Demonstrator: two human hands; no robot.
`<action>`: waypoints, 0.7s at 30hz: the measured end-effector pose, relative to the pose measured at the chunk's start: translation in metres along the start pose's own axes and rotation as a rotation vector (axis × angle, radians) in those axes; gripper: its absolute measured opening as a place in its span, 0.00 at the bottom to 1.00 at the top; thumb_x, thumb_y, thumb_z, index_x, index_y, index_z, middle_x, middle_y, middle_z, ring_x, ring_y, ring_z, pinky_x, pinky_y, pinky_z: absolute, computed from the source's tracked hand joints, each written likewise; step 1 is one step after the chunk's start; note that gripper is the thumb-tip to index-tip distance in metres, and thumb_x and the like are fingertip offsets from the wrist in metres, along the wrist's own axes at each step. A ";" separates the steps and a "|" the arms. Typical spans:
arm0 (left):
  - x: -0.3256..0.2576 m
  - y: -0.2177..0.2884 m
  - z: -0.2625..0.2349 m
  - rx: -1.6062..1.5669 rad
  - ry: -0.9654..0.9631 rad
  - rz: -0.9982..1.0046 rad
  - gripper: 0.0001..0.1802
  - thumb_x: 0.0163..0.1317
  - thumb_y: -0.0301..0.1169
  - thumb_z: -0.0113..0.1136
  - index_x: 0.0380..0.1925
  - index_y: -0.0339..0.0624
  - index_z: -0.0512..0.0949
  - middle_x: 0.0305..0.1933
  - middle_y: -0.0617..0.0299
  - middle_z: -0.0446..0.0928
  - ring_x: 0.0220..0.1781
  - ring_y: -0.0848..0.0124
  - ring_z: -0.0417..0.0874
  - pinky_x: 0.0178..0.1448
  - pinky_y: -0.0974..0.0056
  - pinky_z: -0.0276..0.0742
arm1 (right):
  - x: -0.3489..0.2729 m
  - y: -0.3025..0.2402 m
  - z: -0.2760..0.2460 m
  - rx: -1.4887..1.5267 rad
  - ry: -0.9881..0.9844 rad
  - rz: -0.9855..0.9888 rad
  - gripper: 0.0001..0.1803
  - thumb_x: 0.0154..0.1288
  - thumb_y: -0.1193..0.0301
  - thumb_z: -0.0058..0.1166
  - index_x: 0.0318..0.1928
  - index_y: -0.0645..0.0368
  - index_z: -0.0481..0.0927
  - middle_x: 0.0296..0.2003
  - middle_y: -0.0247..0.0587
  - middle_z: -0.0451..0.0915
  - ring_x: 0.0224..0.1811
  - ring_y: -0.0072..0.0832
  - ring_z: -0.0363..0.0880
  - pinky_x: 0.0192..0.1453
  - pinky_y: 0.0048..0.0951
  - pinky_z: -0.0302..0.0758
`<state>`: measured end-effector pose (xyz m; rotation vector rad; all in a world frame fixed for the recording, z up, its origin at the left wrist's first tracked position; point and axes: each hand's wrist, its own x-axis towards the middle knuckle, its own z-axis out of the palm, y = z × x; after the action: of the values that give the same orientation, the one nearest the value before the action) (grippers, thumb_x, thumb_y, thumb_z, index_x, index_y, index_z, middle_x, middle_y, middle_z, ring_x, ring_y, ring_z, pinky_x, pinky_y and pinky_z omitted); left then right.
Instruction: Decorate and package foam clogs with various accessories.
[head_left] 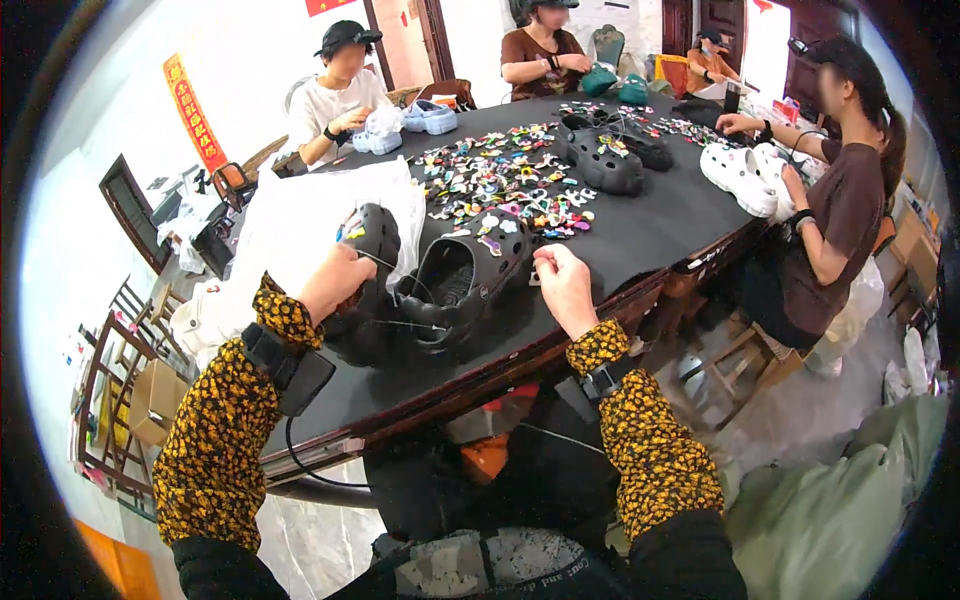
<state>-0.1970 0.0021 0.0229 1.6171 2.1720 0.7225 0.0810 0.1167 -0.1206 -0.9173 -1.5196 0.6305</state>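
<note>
Two black clogs with round holes lie before me at the table's near edge, joined by a thin pale cord. My left hand (338, 282) is closed at the opening of the left clog (374, 228), which bears a few colourful charms on its toe. Beside it sits the right clog (462, 322), its toe pointing away and dotted with several small charms (490, 244). Just right of that toe, my right hand (566, 288) is closed in a pinch, apart from the clog. Its fingertips hide most of whatever small piece they hold.
Loose colourful charms (490, 180) cover the middle of the dark table (500, 362). A white plastic sheet (290, 225) lies at left. Farther off are black clogs (600, 165), white clogs (738, 182), blue clogs (430, 117) and green clogs (600, 80). Several co-workers sit around.
</note>
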 end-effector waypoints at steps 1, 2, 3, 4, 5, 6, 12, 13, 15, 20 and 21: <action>0.000 0.005 -0.002 -0.004 -0.001 -0.001 0.16 0.52 0.35 0.56 0.20 0.28 0.76 0.16 0.60 0.73 0.18 0.69 0.75 0.23 0.64 0.69 | 0.002 0.000 0.000 -0.014 -0.002 -0.003 0.07 0.61 0.73 0.53 0.37 0.63 0.80 0.26 0.47 0.81 0.26 0.35 0.80 0.33 0.32 0.74; 0.001 0.009 -0.002 -0.046 0.009 0.029 0.16 0.52 0.35 0.57 0.20 0.28 0.76 0.17 0.60 0.73 0.18 0.70 0.75 0.23 0.64 0.69 | 0.002 0.000 -0.001 -0.029 -0.003 -0.006 0.07 0.61 0.73 0.53 0.37 0.63 0.80 0.25 0.47 0.80 0.26 0.34 0.80 0.33 0.33 0.74; 0.004 0.012 -0.003 -0.088 0.019 0.060 0.16 0.52 0.34 0.57 0.21 0.28 0.76 0.17 0.60 0.73 0.18 0.70 0.74 0.24 0.64 0.69 | 0.001 0.000 -0.002 -0.032 -0.004 -0.006 0.07 0.61 0.73 0.53 0.37 0.63 0.80 0.25 0.47 0.80 0.26 0.34 0.80 0.33 0.33 0.74; 0.009 0.010 -0.006 -0.074 -0.039 0.079 0.15 0.52 0.34 0.58 0.21 0.28 0.76 0.18 0.59 0.73 0.19 0.70 0.75 0.25 0.63 0.70 | 0.000 -0.002 -0.001 -0.039 -0.004 0.000 0.07 0.61 0.73 0.53 0.37 0.63 0.80 0.25 0.46 0.80 0.26 0.34 0.80 0.33 0.32 0.74; 0.012 0.008 -0.004 -0.074 -0.035 0.077 0.15 0.52 0.34 0.58 0.21 0.28 0.76 0.18 0.59 0.73 0.19 0.70 0.75 0.25 0.63 0.70 | 0.000 -0.005 -0.001 -0.045 -0.003 0.006 0.07 0.61 0.74 0.53 0.37 0.63 0.79 0.25 0.46 0.80 0.25 0.34 0.79 0.32 0.32 0.74; 0.015 0.007 0.000 -0.020 -0.019 0.113 0.15 0.51 0.34 0.59 0.21 0.28 0.76 0.18 0.59 0.73 0.20 0.69 0.75 0.26 0.62 0.70 | -0.001 -0.008 0.001 -0.044 -0.005 0.004 0.07 0.61 0.74 0.53 0.37 0.63 0.79 0.25 0.46 0.80 0.25 0.34 0.79 0.32 0.32 0.74; 0.040 -0.002 0.031 0.181 -0.103 0.396 0.14 0.55 0.36 0.58 0.23 0.33 0.77 0.18 0.61 0.73 0.21 0.68 0.73 0.28 0.61 0.70 | -0.001 -0.012 0.002 -0.031 0.005 0.026 0.06 0.61 0.75 0.52 0.37 0.63 0.79 0.24 0.45 0.80 0.25 0.32 0.79 0.32 0.30 0.73; 0.039 0.004 0.032 0.181 -0.110 0.397 0.14 0.55 0.36 0.58 0.23 0.33 0.77 0.18 0.61 0.73 0.21 0.68 0.73 0.28 0.61 0.70 | -0.002 -0.012 0.002 -0.010 0.000 0.032 0.06 0.62 0.75 0.52 0.37 0.63 0.79 0.24 0.44 0.80 0.25 0.31 0.79 0.32 0.30 0.73; 0.039 0.015 0.031 0.063 -0.204 0.203 0.15 0.58 0.37 0.56 0.23 0.35 0.77 0.18 0.63 0.71 0.20 0.72 0.72 0.26 0.63 0.67 | -0.002 -0.012 0.003 0.011 -0.006 0.043 0.06 0.62 0.75 0.52 0.37 0.63 0.78 0.23 0.44 0.80 0.25 0.31 0.79 0.31 0.30 0.73; 0.031 0.037 0.027 0.158 -0.320 0.136 0.22 0.57 0.46 0.60 0.24 0.34 0.78 0.16 0.61 0.71 0.20 0.71 0.73 0.25 0.62 0.67 | 0.002 -0.007 -0.001 -0.008 0.028 0.004 0.05 0.61 0.74 0.53 0.36 0.63 0.79 0.22 0.45 0.79 0.23 0.31 0.78 0.30 0.31 0.73; 0.034 0.031 0.032 0.159 -0.322 0.135 0.22 0.57 0.46 0.60 0.24 0.34 0.78 0.16 0.61 0.71 0.20 0.71 0.73 0.25 0.62 0.67 | 0.002 -0.009 -0.002 -0.008 0.018 0.022 0.05 0.61 0.74 0.53 0.36 0.63 0.79 0.22 0.45 0.79 0.23 0.31 0.78 0.30 0.31 0.73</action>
<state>-0.1651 0.0481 0.0159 1.8292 1.9431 0.3012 0.0809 0.1136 -0.1122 -0.9446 -1.4993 0.6309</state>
